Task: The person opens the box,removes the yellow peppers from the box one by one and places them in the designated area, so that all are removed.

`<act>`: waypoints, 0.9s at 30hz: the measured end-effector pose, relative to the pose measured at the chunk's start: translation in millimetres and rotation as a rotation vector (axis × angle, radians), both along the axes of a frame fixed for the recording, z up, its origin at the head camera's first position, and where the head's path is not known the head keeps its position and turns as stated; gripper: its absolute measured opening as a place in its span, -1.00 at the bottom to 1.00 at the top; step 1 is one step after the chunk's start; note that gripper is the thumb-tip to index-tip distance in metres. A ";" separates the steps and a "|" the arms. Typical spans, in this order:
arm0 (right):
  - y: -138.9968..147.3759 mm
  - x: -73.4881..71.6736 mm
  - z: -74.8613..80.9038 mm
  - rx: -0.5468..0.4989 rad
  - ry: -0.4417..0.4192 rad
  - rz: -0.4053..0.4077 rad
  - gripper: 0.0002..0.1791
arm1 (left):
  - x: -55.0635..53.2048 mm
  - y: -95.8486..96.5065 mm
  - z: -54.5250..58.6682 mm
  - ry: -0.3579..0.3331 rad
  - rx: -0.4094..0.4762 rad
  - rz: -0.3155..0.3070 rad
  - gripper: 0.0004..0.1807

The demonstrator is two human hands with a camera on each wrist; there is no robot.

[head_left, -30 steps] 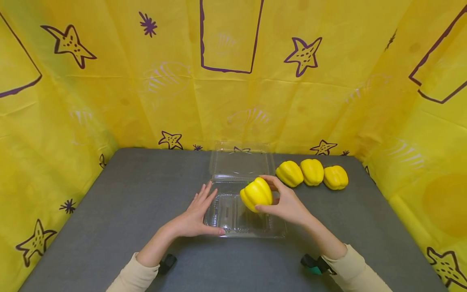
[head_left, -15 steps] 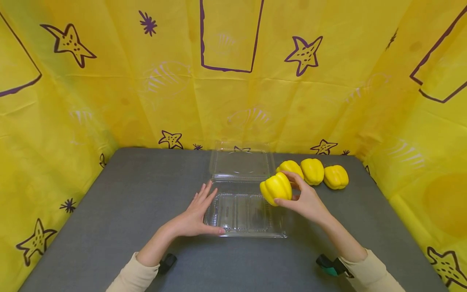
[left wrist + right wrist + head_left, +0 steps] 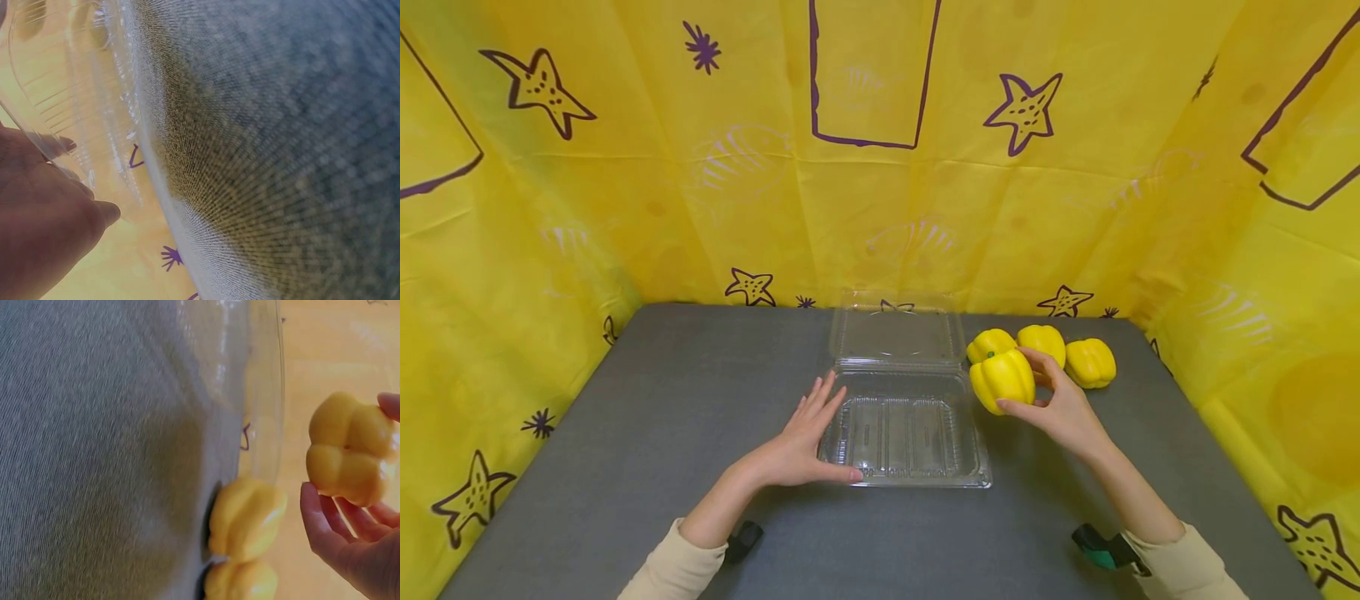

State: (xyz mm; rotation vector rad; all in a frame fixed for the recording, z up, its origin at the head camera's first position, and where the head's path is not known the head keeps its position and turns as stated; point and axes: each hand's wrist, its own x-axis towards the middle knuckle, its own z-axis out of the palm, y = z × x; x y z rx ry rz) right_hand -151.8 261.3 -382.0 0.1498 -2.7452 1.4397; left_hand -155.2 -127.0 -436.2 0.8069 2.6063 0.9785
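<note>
My right hand (image 3: 1062, 408) grips a yellow bell pepper (image 3: 1002, 382) between thumb and fingers, its green stem showing at the top. In the right wrist view the held bell pepper (image 3: 350, 450) hangs above the table, lobed underside toward the camera. My left hand (image 3: 793, 442) rests with fingers spread along the left edge of a clear plastic clamshell container (image 3: 981, 477), thumb on its front rim. The container's lid (image 3: 897, 333) lies folded back behind the base. In the left wrist view, fingers of my left hand (image 3: 50, 212) touch the clear rim.
Several yellow bell peppers stand in a row at the back right: one (image 3: 990, 342) partly behind the held one, another (image 3: 1042, 343) beside it, and the outermost one (image 3: 1091, 363). A grey table (image 3: 700, 375) meets a yellow printed cloth (image 3: 880, 208) at the back and sides.
My right hand has carried the bell pepper rightward from over the container to beyond its right edge, close to the row of peppers. The left hand has kept its place.
</note>
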 end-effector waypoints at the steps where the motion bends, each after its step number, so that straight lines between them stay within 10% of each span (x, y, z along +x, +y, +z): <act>1: 2.5 -0.2 -0.4 -0.007 -0.006 -0.009 -0.07 | 0.0 0.1 0.1 0.000 0.000 0.000 0.37; 27: 66.7 -2.1 -13.2 0.025 -0.008 -0.252 -0.03 | 0.0 0.7 -3.6 0.027 0.003 -0.005 0.35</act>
